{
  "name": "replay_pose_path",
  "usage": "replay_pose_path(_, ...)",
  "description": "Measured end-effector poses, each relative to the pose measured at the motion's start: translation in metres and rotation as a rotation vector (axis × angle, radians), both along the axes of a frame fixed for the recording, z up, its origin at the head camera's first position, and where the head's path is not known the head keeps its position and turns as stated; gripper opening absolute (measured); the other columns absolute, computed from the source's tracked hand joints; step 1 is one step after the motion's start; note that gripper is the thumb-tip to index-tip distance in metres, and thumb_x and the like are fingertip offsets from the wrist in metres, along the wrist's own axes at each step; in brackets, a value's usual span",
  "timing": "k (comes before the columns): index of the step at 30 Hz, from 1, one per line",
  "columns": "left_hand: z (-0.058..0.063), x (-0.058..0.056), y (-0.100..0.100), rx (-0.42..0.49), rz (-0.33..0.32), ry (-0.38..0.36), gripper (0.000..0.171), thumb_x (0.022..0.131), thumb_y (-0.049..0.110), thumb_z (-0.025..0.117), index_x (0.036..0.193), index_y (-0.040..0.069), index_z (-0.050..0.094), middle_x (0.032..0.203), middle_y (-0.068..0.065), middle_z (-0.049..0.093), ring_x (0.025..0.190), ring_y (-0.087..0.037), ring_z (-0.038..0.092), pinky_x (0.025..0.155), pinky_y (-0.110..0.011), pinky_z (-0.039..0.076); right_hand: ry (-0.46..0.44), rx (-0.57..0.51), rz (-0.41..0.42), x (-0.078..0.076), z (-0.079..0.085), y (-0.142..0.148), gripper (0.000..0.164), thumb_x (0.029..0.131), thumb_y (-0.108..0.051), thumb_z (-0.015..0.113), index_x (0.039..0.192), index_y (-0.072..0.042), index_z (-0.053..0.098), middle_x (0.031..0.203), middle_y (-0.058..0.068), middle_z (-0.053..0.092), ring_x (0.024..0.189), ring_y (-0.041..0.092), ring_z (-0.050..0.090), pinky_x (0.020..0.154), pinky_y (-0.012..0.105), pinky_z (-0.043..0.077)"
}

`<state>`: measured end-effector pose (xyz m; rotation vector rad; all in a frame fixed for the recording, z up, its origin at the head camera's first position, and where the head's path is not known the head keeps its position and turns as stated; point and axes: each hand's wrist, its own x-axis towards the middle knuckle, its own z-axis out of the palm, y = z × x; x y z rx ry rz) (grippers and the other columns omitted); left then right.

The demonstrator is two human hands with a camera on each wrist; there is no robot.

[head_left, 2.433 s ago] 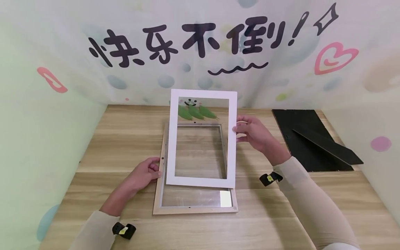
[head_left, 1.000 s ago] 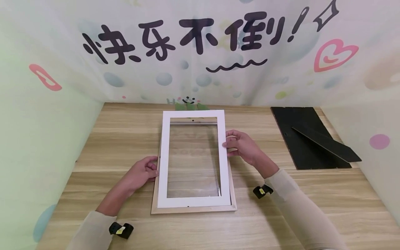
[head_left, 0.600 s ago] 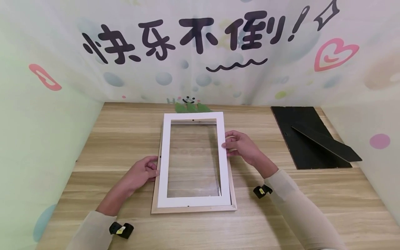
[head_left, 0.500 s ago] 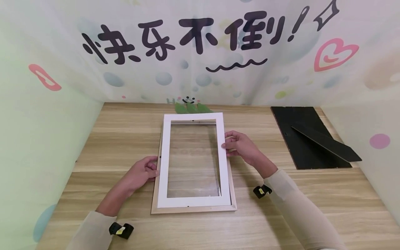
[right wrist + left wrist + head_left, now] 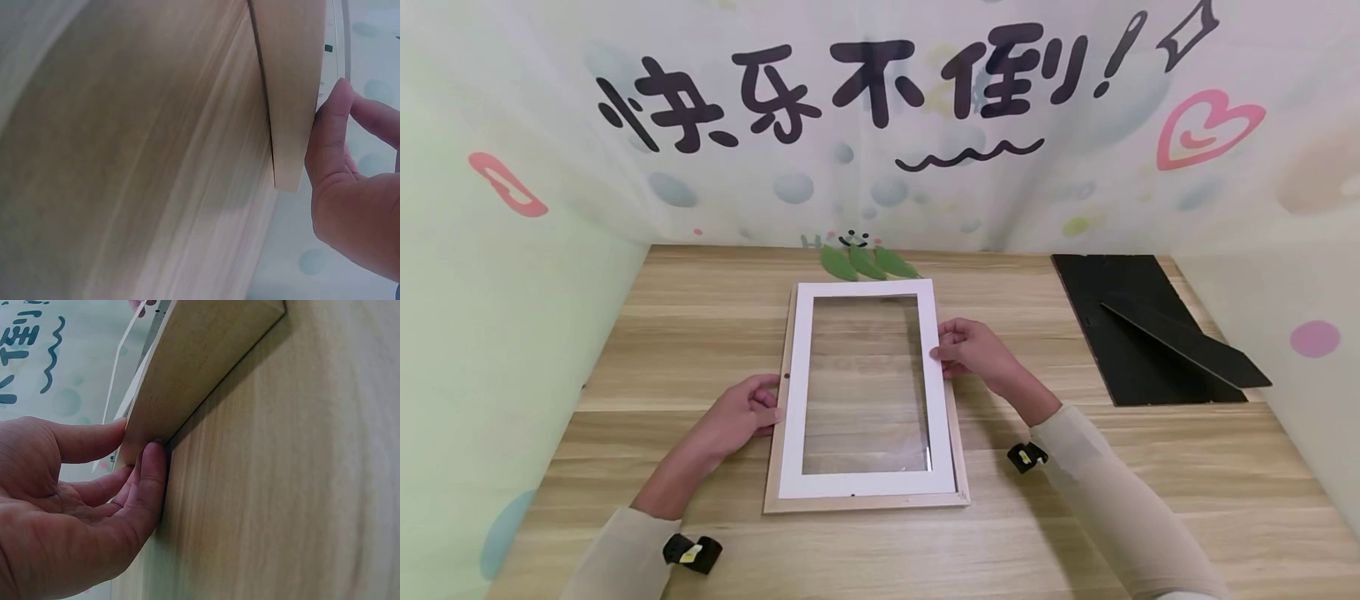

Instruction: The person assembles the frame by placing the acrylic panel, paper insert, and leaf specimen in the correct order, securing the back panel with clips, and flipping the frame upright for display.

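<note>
Holds the left side of a pale wooden frame (image 5: 887,502) with the left hand (image 5: 741,419). Has the thumb at the frame's upper edge and the fingers bent low on its outer side, with one fingertip down close to the wooden table (image 5: 662,333). Pinches the right side of a white card border (image 5: 880,485) with the right hand (image 5: 983,354). Shows just a thin space between thumb and fingers, filled by the card's edge.

Has the frame flat in the middle of the table, with the card over it. Slants the card, with the near end low by the frame's near rim and the far end raised, hiding the far rim. Looks through the card's big window to a clear pane (image 5: 865,392) and wood below. Cannot tell about any touch between card and pane.

Has three green leaves (image 5: 867,263) in a row just past the frame's far end. Has a black board (image 5: 1127,367) well apart on the right, with a black leg (image 5: 1202,346) sticking out over its edge. Wears pale sleeves (image 5: 625,550) and black wrist bands (image 5: 692,553). Shows big black letters (image 5: 878,92) on the pale wall cloth (image 5: 737,192) behind.
</note>
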<state>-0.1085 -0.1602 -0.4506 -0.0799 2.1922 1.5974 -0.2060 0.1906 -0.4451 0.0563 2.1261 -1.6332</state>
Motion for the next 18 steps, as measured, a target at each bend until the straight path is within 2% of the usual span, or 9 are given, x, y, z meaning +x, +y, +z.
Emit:
replay_pose_path(11,-0.001,-0.0009,-0.0006,-0.012,0.003,0.0,0.057,0.091,-0.002,0.059,0.143,-0.008,0.036,0.101,-0.012,0.05,0.085,-0.014,0.053,0.076,-0.028,0.055,0.039,0.12,0.011,0.0021,0.0065,-0.0069,0.035,0.087,0.002,0.066,0.118,0.008,0.05,0.086,0.005,0.055,0.067,0.013,0.06,0.062,0.03,0.058)
replay_pose_path(18,-0.0022,-0.0019,-0.0005,-0.006,0.004,0.007,0.056,0.091,-0.002,0.06,0.142,-0.009,0.036,0.1,-0.012,0.05,0.085,-0.014,0.053,0.076,-0.027,0.055,0.024,0.154,-0.004,0.0023,0.0075,-0.0088,0.033,0.087,0.002,0.066,0.116,0.009,0.052,0.087,0.007,0.056,0.064,0.013,0.061,0.064,0.03,0.059)
